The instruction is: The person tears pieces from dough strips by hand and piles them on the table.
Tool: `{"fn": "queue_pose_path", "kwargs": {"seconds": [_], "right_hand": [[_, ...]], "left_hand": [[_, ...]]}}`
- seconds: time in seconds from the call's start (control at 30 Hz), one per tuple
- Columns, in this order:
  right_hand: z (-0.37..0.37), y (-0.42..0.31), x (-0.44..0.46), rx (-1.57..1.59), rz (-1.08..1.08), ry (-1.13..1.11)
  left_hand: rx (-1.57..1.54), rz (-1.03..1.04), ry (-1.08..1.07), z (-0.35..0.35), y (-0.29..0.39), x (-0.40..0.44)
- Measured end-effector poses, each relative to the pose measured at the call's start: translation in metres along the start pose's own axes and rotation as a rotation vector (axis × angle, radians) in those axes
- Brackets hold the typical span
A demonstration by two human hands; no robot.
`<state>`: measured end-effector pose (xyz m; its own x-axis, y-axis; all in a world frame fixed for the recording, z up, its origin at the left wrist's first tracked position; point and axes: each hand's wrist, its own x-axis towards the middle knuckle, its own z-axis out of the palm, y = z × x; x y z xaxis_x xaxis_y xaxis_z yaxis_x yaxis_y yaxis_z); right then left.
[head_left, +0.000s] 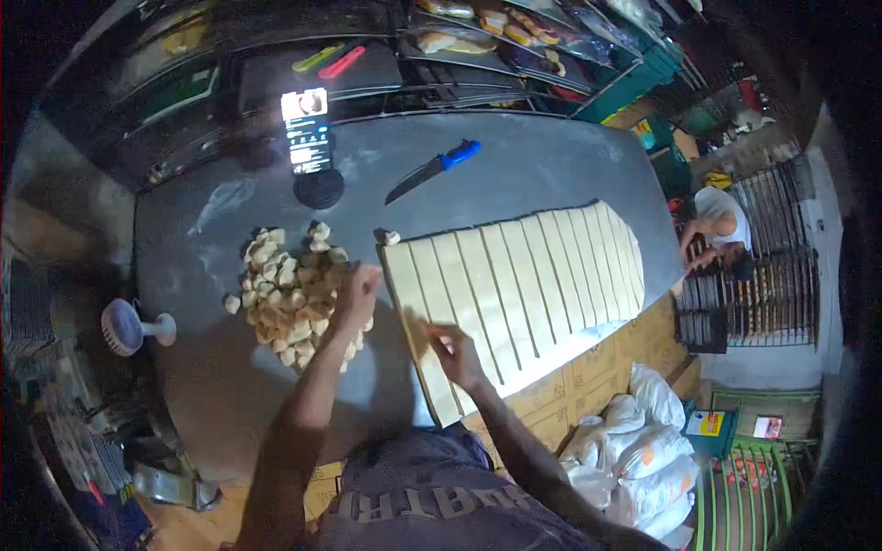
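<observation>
Two half-curled hands: your left hand (361,289)'s by the small cream dough chunks (280,294), right hand (454,354)'s at the long pale dough strips (487,275); can't tell if either's gripping.

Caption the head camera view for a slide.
Left hand at a heap of dough pieces, right hand over long dough strips, a blue-handled knife lying beyond.

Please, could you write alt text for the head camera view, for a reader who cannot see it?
A person's left hand is at a pile of small dough pieces, the right hand over a dough sheet cut into strips, on a dark table. Beyond are a blue-handled knife and a lit phone.
</observation>
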<state>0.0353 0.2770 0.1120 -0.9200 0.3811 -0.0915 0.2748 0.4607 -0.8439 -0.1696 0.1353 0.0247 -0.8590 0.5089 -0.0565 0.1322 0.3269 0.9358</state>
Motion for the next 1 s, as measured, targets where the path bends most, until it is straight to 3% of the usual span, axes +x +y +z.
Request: {"fn": "queue_pose_path", "kwargs": {"seconds": [0.07, 0.13, 0.17, 0.27, 0.3, 0.43, 0.5, 0.53, 0.6, 0.63, 0.7, 0.77, 0.8, 0.87, 0.93, 0.97, 1.0], "right_hand": [[-0.01, 0.026, -0.057, 0.022, 0.195, 0.035], [-0.025, 0.025, -0.101, 0.03, 0.291, 0.005], [-0.034, 0.018, -0.114, 0.039, 0.319, -0.025], [-0.042, 0.029, -0.135, 0.209, 0.261, -0.004], [-0.042, 0.036, -0.132, 0.221, 0.245, -0.015], [-0.054, 0.061, -0.105, 0.348, 0.182, -0.046], [-0.061, 0.081, -0.078, 0.071, 0.116, -0.231], [-0.064, 0.087, -0.065, 0.08, 0.092, -0.248], [-0.067, 0.088, -0.043, 0.043, -0.213, -0.243], [-0.065, 0.079, -0.034, 0.061, -0.232, -0.26], [-0.06, 0.051, -0.024, -0.673, -0.512, -0.045], [-0.058, 0.059, -0.035, -0.662, -0.615, -0.2], [-0.055, 0.063, -0.042, -0.659, -0.707, -0.34], [-0.035, 0.075, -0.043, -0.65, -0.824, -0.473], [-0.012, 0.085, -0.046, -0.354, -0.567, -1.162], [-0.013, 0.087, -0.047, -0.352, -0.576, -1.166], [-0.027, 0.078, -0.044, -0.224, -0.547, -1.191]], "left_hand": [[0.115, 0.086, 0.019, 0.02, 0.009, 0.047], [0.843, -0.032, -0.09, 0.033, 0.038, 0.074], [0.847, -0.032, -0.069, 0.037, 0.049, 0.082], [0.411, -0.448, -0.258, 0.036, 0.064, 0.088], [0.422, -0.452, -0.238, 0.034, 0.063, 0.087], [0.525, -0.271, -0.048, 0.053, 0.041, 0.066], [0.578, -0.195, -0.019, 0.05, 0.047, 0.043], [0.61, -0.159, -0.005, 0.05, 0.051, 0.032], [0.397, -0.292, -0.235, 0.025, 0.12, -0.026], [0.269, -0.264, -0.335, 0.017, 0.131, -0.059], [-0.015, -0.275, -0.511, -0.011, 0.217, -0.132], [-0.333, -0.004, -0.229, -0.035, 0.184, -0.225], [-0.416, -0.841, -0.475, -0.063, 0.182, -0.237], [-0.305, -0.23, 0.087, -0.071, 0.213, -0.332], [-0.536, -0.046, 0.172, -0.082, 0.191, -0.369], [-0.532, -0.045, 0.18, -0.083, 0.18, -0.383], [-0.663, -0.073, 0.32, -0.083, 0.173, -0.391]]}}
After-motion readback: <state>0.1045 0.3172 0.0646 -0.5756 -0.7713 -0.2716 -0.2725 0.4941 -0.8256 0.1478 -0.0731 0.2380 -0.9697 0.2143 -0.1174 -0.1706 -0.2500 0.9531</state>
